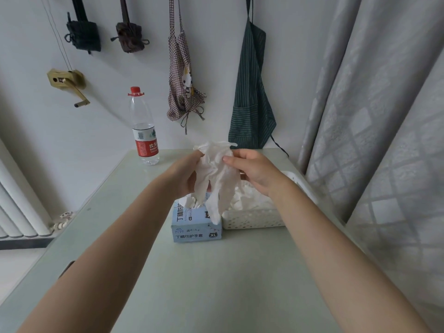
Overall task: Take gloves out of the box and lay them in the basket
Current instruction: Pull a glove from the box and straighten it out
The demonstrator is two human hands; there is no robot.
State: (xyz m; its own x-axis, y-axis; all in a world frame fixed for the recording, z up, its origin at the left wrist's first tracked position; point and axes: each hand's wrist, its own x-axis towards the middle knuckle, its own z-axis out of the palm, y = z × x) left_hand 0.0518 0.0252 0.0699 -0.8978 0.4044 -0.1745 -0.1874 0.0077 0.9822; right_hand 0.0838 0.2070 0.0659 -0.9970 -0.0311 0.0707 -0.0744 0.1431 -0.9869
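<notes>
Bare tabletop point(216, 284) lies nearest; beyond it, the left hand point(185, 174) and right hand point(252, 171) pinch a white glove point(216, 179) above the blue box point(197, 227). Beside it, the basket point(254, 219) seemingly holds more gloves.

A crumpled white glove point(217, 174) hangs fingers-down in the air above the box point(196, 224). The box is pale blue, marked XL, with more gloves poking from its top slot. Touching its right side, a white perforated basket point(252, 219) holds a heap of white gloves.
</notes>
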